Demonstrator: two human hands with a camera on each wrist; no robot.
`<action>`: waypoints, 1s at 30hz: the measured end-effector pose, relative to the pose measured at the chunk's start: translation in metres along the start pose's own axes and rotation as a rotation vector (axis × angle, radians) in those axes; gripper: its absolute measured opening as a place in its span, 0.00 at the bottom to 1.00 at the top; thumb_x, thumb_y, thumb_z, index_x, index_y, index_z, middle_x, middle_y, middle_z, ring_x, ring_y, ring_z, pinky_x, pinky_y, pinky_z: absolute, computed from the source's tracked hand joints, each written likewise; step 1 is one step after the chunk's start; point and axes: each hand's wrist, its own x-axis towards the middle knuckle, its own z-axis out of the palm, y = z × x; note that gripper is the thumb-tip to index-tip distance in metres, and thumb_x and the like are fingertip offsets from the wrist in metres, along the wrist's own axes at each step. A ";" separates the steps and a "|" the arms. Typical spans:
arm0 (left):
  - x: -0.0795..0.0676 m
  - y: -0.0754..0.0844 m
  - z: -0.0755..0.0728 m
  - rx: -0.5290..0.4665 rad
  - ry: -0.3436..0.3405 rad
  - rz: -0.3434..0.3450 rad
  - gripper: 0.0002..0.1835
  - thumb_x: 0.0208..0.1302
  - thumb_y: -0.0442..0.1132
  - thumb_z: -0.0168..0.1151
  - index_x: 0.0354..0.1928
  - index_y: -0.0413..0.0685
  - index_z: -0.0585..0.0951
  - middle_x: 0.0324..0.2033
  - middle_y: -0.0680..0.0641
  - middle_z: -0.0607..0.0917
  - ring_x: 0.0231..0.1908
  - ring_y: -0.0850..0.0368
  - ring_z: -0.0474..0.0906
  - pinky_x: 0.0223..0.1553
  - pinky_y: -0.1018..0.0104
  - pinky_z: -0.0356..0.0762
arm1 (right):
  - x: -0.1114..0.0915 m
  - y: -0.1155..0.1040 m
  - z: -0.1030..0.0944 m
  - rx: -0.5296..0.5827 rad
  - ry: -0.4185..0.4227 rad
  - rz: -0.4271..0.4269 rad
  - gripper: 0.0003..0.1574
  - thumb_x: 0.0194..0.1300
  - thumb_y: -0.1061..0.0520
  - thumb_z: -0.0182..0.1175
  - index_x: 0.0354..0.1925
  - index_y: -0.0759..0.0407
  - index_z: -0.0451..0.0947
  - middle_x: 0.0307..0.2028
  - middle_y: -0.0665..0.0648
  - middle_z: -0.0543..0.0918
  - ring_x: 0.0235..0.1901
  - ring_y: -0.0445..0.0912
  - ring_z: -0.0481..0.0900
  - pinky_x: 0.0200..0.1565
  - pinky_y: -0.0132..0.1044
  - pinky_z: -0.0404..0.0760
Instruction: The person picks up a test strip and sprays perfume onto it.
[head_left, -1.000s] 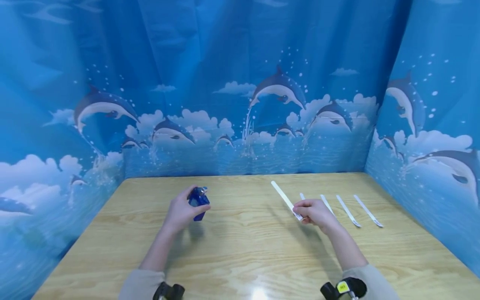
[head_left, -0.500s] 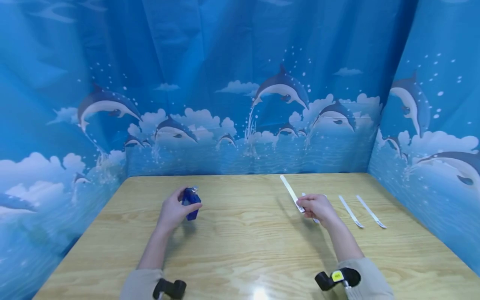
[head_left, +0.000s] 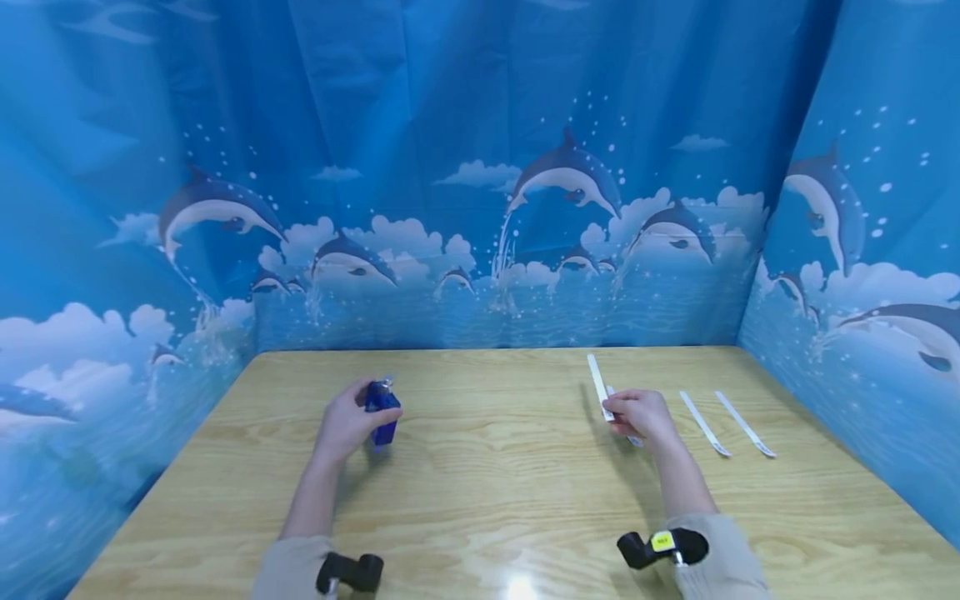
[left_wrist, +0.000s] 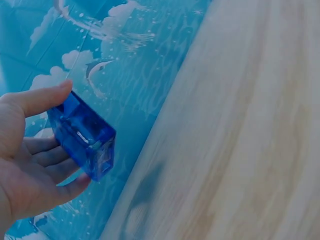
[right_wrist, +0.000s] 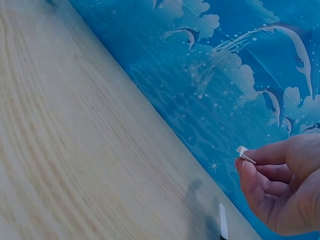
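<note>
My left hand (head_left: 343, 427) grips a blue glass perfume bottle (head_left: 386, 433) by its sides, above the left part of the table. In the left wrist view, the thumb lies along the top edge of the bottle (left_wrist: 82, 132) and the fingers are beneath. A small clear and silver top shows at its upper end. Between thumb and fingertips, my right hand (head_left: 642, 414) pinches a white paper strip (head_left: 596, 379) by its near end, its long part pointing away. Another strip (head_left: 635, 441) lies on the table, partly hidden behind this hand.
Two more white strips, a left one (head_left: 705, 423) and a right one (head_left: 745, 424), lie slanted on the table right of my right hand. The wooden table (head_left: 480, 500) ends at a blue dolphin-printed curtain (head_left: 420, 125) at the back and sides. Both wrists wear black camera mounts.
My right hand has shifted a little right, and the pinched strip has swung round to point more straight away from me. The left hand and perfume bottle have moved slightly left.
</note>
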 end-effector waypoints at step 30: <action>0.003 -0.008 0.010 0.011 -0.076 -0.063 0.43 0.53 0.37 0.68 0.66 0.31 0.56 0.60 0.28 0.65 0.60 0.35 0.62 0.58 0.46 0.63 | 0.000 0.023 0.023 -0.010 0.039 0.040 0.19 0.59 0.71 0.55 0.47 0.83 0.69 0.19 0.56 0.78 0.17 0.39 0.76 0.23 0.29 0.79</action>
